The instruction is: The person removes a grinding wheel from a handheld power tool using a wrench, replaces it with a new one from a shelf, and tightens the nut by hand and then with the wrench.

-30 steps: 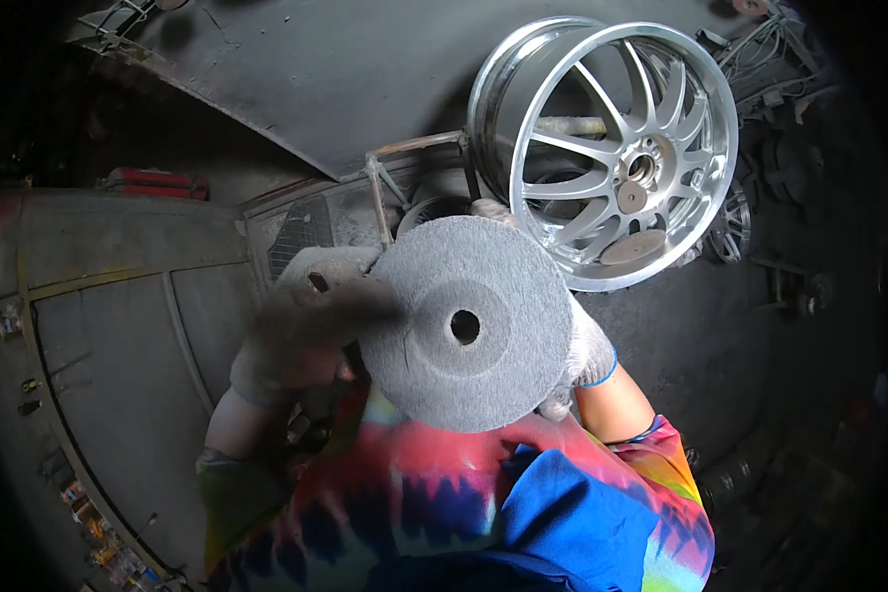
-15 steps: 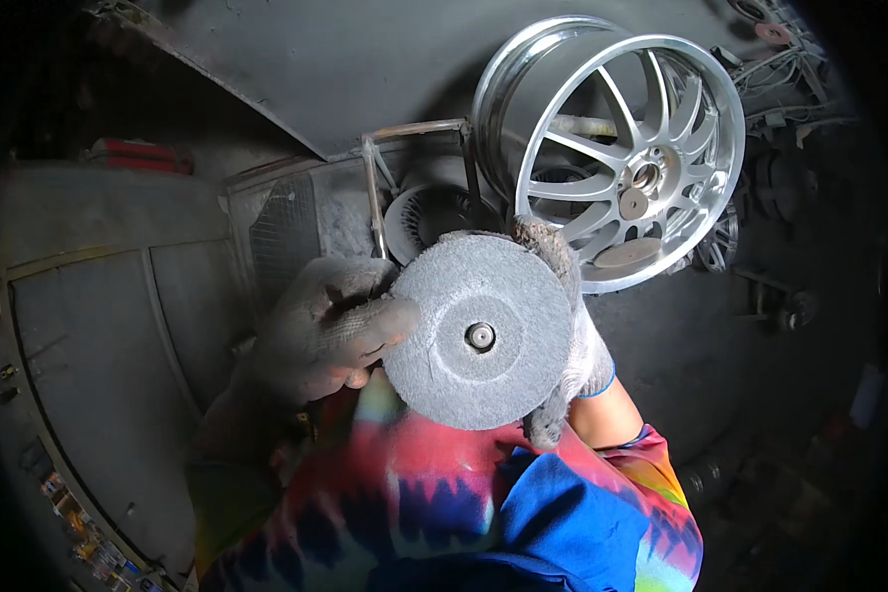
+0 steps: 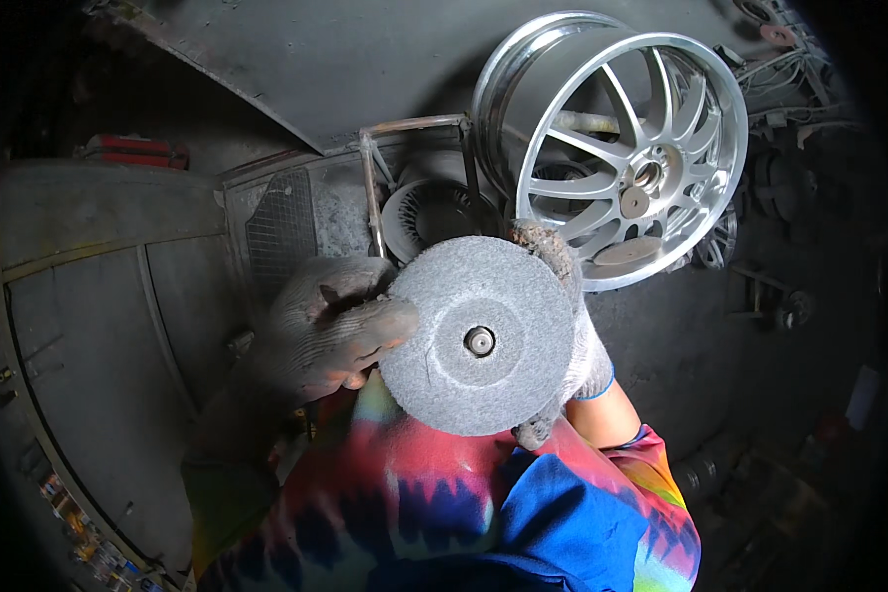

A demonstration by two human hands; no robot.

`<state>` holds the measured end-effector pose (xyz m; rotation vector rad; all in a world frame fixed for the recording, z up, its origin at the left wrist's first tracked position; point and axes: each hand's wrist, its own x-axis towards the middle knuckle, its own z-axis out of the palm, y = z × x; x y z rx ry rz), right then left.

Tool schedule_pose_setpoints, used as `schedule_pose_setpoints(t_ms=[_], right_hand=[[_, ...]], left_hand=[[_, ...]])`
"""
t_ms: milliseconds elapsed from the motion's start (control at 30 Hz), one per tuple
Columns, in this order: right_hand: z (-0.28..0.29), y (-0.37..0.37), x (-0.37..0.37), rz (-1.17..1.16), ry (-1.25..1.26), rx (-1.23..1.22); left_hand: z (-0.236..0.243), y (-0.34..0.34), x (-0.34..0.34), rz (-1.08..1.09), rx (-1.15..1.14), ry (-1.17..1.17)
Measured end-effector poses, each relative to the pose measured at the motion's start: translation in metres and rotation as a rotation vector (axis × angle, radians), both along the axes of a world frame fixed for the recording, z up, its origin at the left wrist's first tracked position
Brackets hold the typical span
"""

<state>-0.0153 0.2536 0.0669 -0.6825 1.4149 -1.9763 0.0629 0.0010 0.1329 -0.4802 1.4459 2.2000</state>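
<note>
Before the tie-dye shirt [image 3: 405, 483], grey disc [image 3: 476, 380] in the clasp of left grip [image 3: 331, 331] and right grip [image 3: 582, 350]

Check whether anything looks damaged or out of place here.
Your left glove looks grimy, and skin seems to show near its fingers, perhaps worn through. A small disc and a larger one seem to rest loose on the silver wheel, an odd spot. The visible edge of the grey disc looks intact.

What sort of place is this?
Likely a wheel workshop: a silver multi-spoked metal wheel rim, a round grey abrasive-looking disc and a brownish metal tube frame suggest it.
</note>
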Motion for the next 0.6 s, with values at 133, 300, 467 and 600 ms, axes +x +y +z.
schedule_pose_setpoints(t_ms=[133, 300, 467, 600], right_hand=[[-0.004, 0.001, -0.001, 0.038, -0.006, 0.007], [-0.012, 0.007, 0.001, 0.089, -0.033, 0.007], [-0.033, 0.021, 0.006, 0.183, -0.096, -0.016], [-0.043, 0.033, 0.023, 0.259, -0.184, -0.058]], left_hand=[[-0.013, 0.004, 0.003, 0.053, -0.028, 0.144], [0.012, 0.002, -0.004, -0.050, -0.128, 0.004], [0.010, 0.005, -0.002, -0.068, -0.146, 0.043], [-0.007, 0.004, 0.004, -0.156, -0.180, 0.280]])
